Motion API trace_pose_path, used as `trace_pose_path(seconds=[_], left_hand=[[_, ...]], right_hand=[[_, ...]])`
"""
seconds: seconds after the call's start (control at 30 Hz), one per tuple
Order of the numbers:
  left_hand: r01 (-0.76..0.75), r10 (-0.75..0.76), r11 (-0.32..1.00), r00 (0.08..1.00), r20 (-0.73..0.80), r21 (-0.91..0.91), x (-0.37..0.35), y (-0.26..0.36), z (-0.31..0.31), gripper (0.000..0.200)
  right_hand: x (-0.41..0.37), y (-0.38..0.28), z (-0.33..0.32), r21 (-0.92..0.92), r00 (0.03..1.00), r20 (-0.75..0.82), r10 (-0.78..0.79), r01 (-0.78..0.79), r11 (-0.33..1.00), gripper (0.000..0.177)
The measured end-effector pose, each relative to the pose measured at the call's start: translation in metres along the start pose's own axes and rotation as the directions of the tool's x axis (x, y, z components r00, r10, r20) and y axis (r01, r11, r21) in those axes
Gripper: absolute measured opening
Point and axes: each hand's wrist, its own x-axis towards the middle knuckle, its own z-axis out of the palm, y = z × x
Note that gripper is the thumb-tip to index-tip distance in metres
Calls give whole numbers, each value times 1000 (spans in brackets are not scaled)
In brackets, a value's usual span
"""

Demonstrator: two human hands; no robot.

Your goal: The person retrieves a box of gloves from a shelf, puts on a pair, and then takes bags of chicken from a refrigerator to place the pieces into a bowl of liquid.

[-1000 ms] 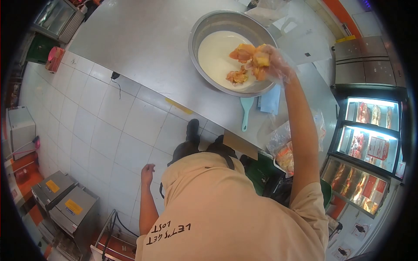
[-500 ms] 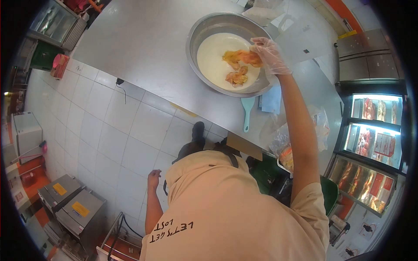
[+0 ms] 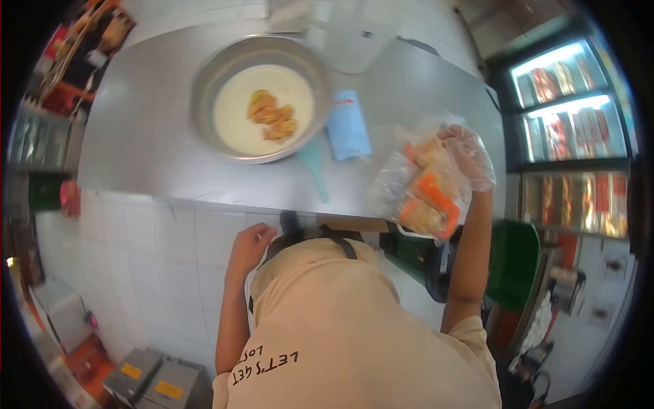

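Observation:
My right hand (image 3: 469, 158), in a clear plastic glove, is at the upper edge of a clear plastic bag (image 3: 392, 178) holding pale food with orange patches. Its fingers bend toward the bag, but blur and plastic hide whether they grip anything. My bare left hand (image 3: 252, 247) hangs by the table's front edge, holding nothing, its fingers loosely bent and apart. A large metal bowl (image 3: 204, 112) stands on the table with creamy white liquid (image 3: 231, 129) in it. Orange-yellow coated food pieces, apparently raw meat (image 3: 272, 117), lie in the liquid's middle.
Between bowl and bag lie a light-blue packet (image 3: 349, 129) and a pale green spatula (image 3: 315, 174) on the metal table (image 3: 136, 136). A translucent sheet or board (image 3: 351, 48) is at the back. A green bin (image 3: 514, 266) stands front right; lit display fridges (image 3: 569, 129) line the right.
My right hand has left the bowl and moved right to the plastic bag. The meat it held at the bowl now appears to lie in the liquid. The view has turned right.

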Motion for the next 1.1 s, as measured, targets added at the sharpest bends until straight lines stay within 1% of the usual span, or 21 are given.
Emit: trace_pose_path(seconds=[0.03,0.1,0.13,0.27,0.3,0.37,0.4,0.47,0.5,0.6,0.67,0.73,0.8,0.83,0.87,0.9,0.93,0.97,1.0,1.07,1.1], left_hand=[[-95,95,995,995,20,-9,5,24,11,30],[-228,224,973,969,101,38,20,59,38,29],[-240,232,970,964,127,48,30,74,56,29],[-391,298,869,903,310,303,50,142,138,38],[-405,321,881,891,322,244,58,148,161,40],[-418,338,887,877,341,196,79,148,208,42],[-380,326,909,905,274,172,89,148,229,43],[-352,316,922,925,213,160,95,166,251,43],[-324,299,931,941,159,166,93,179,257,44],[-283,279,953,959,57,108,100,181,277,42],[-283,283,958,959,-12,41,107,180,287,40],[-387,384,911,922,-47,-141,113,185,295,33],[-393,392,914,920,-25,-106,121,200,295,30],[-397,398,915,917,1,-77,124,210,295,27],[-405,406,912,914,7,-67,125,225,293,27],[-501,501,865,865,42,3,123,246,290,26],[-591,586,804,806,82,68,119,270,286,25],[-681,674,730,731,110,54,109,296,281,24],[-759,749,650,649,134,36,97,323,276,24],[-887,827,436,462,319,154,81,369,269,23],[-884,824,438,467,321,163,73,387,271,23]], right_hand=[[-14,25,-18,-10,999,-31,32,-32,999,19],[-30,70,-44,-451,998,53,24,2,893,21],[-37,91,-43,-451,998,34,47,-26,892,21],[-39,129,-17,-478,978,105,-181,209,853,14],[-36,130,-18,-477,981,92,-172,195,857,14],[-32,122,-26,-543,965,190,179,-48,839,26],[-31,115,-32,-534,966,184,184,-59,844,26],[-27,101,-48,-698,837,437,331,83,712,40],[-30,98,-52,-692,838,431,334,70,719,40],[-48,112,-55,-558,888,392,238,25,829,43],[-54,149,-50,-243,860,479,177,-63,968,43],[-63,164,-42,-160,889,439,130,-65,985,38],[-78,203,-26,-69,918,385,94,-73,995,34],[-92,248,-9,223,938,347,17,-100,970,38],[-100,271,-1,496,957,285,-49,-103,862,43],[-110,261,-5,501,961,272,-49,-98,860,43],[-126,237,-13,782,938,322,127,-339,523,49],[-135,221,-18,886,865,437,248,-462,48,57],[-140,209,-20,901,862,433,263,-425,-88,57],[-147,188,-14,939,920,332,209,-302,-165,57],[-148,178,-7,950,946,269,183,-229,-214,58]])
